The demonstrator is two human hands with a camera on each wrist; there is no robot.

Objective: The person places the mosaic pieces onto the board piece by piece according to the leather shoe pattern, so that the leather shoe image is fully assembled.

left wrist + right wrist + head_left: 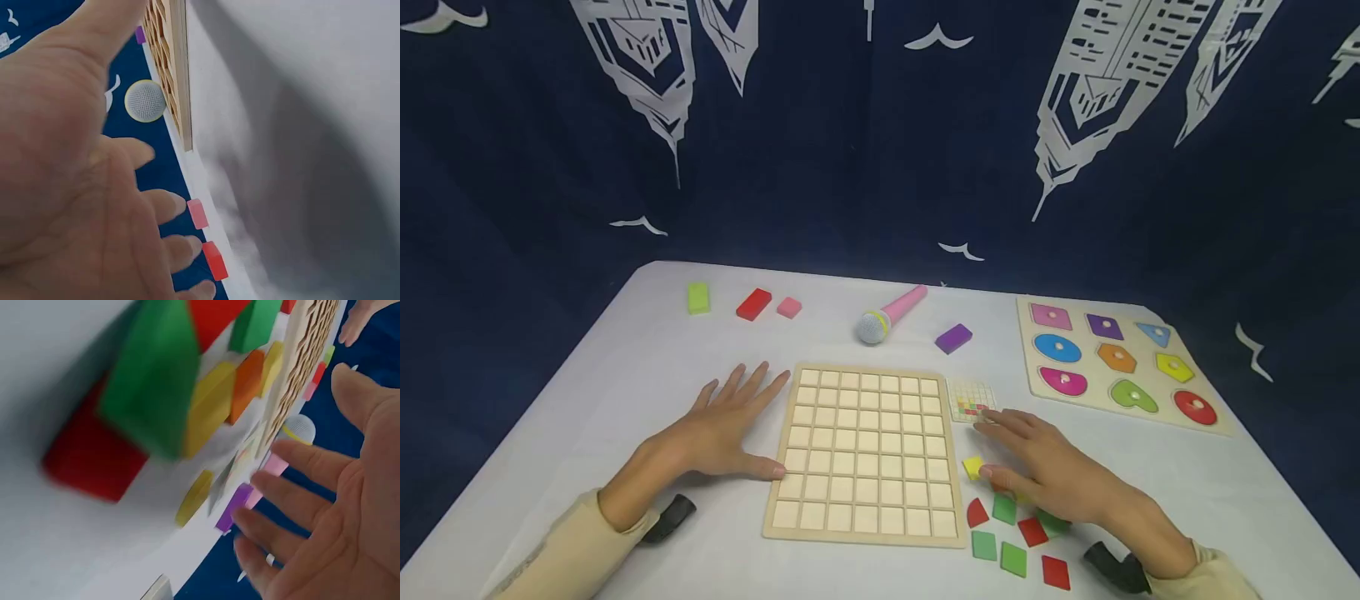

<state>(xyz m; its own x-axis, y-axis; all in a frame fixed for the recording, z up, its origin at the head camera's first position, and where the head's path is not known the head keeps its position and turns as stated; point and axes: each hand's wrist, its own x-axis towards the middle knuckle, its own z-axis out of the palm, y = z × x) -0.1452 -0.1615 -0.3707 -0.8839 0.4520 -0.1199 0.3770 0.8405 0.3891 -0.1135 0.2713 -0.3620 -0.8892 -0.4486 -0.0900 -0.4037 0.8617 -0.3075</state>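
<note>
A wooden grid board [865, 457] with square cells lies in the middle of the table. My left hand [721, 433] is at its left side, fingers spread and the thumb at the board's edge. Over a group of loose coloured tiles hovers my right hand [1051, 467], with its fingers extended and nothing held. Among those tiles are a yellow tile [973, 467], a red tile [1056, 572] and a green tile [1013, 559]; some are partly hidden under the right hand. A small pattern card [972, 398] lies at the board's upper right, near the right fingertips.
A shape puzzle board [1093, 402] with knobbed pieces lies at the right. Toward the back are a pink toy microphone [891, 315], a purple block [953, 338], a red block [754, 304], a pink block [789, 307] and a lime block [698, 297]. A dark curtain [850, 167] hangs behind.
</note>
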